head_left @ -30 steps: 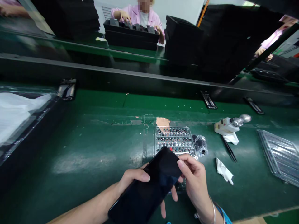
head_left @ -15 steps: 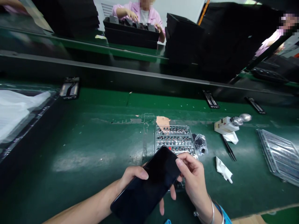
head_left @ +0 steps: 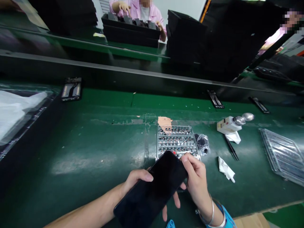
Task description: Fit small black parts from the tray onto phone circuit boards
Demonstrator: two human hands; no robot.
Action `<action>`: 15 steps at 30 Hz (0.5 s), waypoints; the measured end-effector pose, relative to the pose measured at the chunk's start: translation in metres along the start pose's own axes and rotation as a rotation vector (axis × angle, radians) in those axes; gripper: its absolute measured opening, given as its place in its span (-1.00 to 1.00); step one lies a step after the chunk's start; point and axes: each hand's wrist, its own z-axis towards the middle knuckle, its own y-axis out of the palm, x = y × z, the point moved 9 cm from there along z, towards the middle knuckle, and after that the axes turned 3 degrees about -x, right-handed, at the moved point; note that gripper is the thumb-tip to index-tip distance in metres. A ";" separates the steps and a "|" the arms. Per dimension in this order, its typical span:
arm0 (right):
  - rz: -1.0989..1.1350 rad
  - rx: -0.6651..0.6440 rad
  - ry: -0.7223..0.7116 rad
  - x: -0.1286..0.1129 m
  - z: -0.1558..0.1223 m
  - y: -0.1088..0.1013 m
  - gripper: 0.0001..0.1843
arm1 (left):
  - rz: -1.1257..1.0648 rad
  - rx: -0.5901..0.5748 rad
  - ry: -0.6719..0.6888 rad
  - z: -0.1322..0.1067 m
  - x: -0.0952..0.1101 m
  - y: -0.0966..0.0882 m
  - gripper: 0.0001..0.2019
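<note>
The left hand (head_left: 136, 179) grips a phone (head_left: 150, 191); the right hand (head_left: 196, 174) touches its corner. Beyond the right fingers (head_left: 193, 159) lies a clear tray (head_left: 157, 144).

A scuffed green worktop (head_left: 95, 142) runs below a dark ledge (head_left: 118, 69); beyond stands a pale wall (head_left: 182, 9). Lower right, perhaps, is green floor (head_left: 287, 216).

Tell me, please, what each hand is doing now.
Left hand: closed, holding the phone.
Right hand: closed at the phone's upper corner; whether it grips can't be told.
</note>
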 end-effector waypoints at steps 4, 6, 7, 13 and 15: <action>-0.021 -0.003 -0.003 0.000 0.001 0.000 -0.63 | 0.020 0.019 0.018 -0.001 0.005 0.003 -0.30; -0.051 0.004 -0.023 -0.003 0.001 -0.001 -0.62 | 0.026 0.026 0.010 -0.001 0.005 0.003 -0.30; -0.069 0.010 -0.033 -0.004 0.001 -0.001 -0.63 | 0.028 0.029 0.002 -0.001 0.005 0.003 -0.30; -0.035 -0.058 -0.074 -0.005 0.003 0.002 -0.71 | 0.066 0.016 -0.007 0.000 0.008 0.010 -0.34; -0.022 -0.007 -0.184 -0.013 0.006 -0.010 -0.74 | 0.055 0.005 -0.003 0.000 0.010 0.015 -0.34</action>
